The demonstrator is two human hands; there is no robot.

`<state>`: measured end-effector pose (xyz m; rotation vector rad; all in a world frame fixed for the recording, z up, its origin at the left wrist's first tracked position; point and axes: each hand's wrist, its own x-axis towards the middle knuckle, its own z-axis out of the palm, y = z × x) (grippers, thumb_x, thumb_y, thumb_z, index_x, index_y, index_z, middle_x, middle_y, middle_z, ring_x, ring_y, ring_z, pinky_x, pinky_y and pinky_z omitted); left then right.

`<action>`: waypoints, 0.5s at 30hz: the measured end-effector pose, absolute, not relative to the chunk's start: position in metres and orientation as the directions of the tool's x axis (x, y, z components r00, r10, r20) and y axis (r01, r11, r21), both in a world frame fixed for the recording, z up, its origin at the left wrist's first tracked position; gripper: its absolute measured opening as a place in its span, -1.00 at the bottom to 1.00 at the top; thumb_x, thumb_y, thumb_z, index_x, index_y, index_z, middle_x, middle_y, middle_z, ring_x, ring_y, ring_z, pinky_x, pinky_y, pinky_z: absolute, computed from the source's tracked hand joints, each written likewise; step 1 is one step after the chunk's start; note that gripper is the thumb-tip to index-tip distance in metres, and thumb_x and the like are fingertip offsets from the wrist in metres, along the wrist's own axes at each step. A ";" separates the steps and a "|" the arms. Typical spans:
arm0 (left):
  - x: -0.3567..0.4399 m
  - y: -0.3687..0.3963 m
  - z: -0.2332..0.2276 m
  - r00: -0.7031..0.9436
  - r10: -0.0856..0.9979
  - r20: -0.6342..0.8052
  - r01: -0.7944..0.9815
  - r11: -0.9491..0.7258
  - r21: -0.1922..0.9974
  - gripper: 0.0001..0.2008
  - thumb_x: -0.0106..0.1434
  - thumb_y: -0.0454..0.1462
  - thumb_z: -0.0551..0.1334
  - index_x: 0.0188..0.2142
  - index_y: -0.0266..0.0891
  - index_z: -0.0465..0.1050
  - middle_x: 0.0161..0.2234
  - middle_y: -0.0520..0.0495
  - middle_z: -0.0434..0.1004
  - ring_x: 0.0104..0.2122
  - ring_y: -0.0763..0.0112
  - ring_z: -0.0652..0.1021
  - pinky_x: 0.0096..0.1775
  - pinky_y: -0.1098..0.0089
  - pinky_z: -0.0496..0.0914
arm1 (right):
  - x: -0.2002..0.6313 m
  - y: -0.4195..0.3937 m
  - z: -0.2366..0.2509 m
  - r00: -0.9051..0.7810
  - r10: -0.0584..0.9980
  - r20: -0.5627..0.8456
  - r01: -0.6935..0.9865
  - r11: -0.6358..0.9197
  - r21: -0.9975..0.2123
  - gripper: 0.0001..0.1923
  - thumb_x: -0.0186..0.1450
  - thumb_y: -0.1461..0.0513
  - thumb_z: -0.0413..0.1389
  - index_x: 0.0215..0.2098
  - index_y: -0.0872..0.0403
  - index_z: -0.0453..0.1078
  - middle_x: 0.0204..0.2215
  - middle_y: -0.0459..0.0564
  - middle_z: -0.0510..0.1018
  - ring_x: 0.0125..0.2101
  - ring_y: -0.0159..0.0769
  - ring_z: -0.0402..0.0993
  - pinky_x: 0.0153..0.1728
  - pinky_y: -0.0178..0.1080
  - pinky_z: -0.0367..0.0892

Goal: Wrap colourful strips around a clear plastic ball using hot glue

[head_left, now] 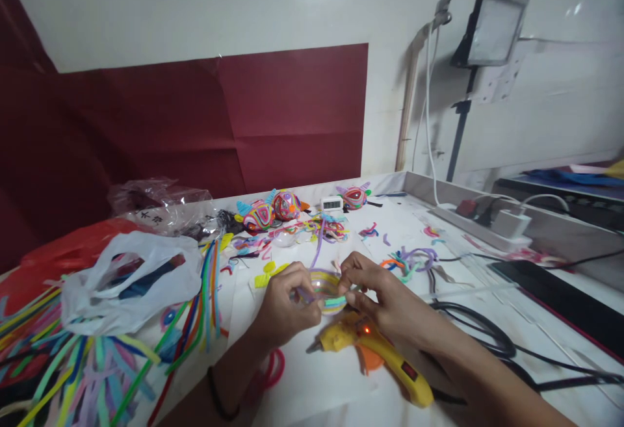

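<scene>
Your left hand [287,298] and right hand [371,289] each have a closed pinch grip on opposite sides of the striped ring [330,305], over the counter [322,396], just far of the yellow glue gun [385,352].

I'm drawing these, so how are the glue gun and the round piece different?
The glue gun is mostly yellow; the round piece is striped in several colours. The glue gun lies unheld, while the left hand and right hand hold the round piece. Both include yellow.
</scene>
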<state>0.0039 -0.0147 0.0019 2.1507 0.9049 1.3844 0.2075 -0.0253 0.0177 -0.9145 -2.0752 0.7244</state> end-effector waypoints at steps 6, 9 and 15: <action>0.003 -0.013 -0.002 0.284 0.710 0.644 0.271 -0.704 0.657 -0.85 -0.04 -0.38 0.22 -0.59 -0.19 0.24 -0.52 0.01 0.29 -0.46 0.37 0.39 -0.43 0.40 0.26 | 0.207 -0.025 0.016 -0.464 0.782 0.417 0.358 0.596 -0.719 -0.85 0.21 0.41 0.03 -0.41 0.07 0.36 -0.32 -0.04 0.35 -0.28 -0.28 0.34 -0.26 -0.23 0.24; 0.002 -0.012 -0.003 0.289 0.705 0.647 0.270 -0.709 0.651 -0.85 -0.03 -0.39 0.23 -0.58 -0.19 0.25 -0.52 0.01 0.29 -0.45 0.37 0.39 -0.42 0.39 0.27 | 0.207 -0.025 0.016 -0.458 0.790 0.408 0.365 0.585 -0.724 -0.83 0.20 0.43 0.02 -0.41 0.07 0.37 -0.32 -0.05 0.35 -0.29 -0.28 0.34 -0.26 -0.24 0.24; 0.002 -0.013 -0.001 0.291 0.715 0.636 0.262 -0.699 0.665 -0.85 -0.04 -0.39 0.22 -0.58 -0.19 0.24 -0.53 0.01 0.29 -0.46 0.35 0.38 -0.43 0.37 0.26 | 0.206 -0.026 0.016 -0.461 0.790 0.405 0.361 0.584 -0.727 -0.80 0.17 0.45 0.02 -0.38 0.07 0.38 -0.31 -0.04 0.35 -0.28 -0.28 0.34 -0.25 -0.24 0.24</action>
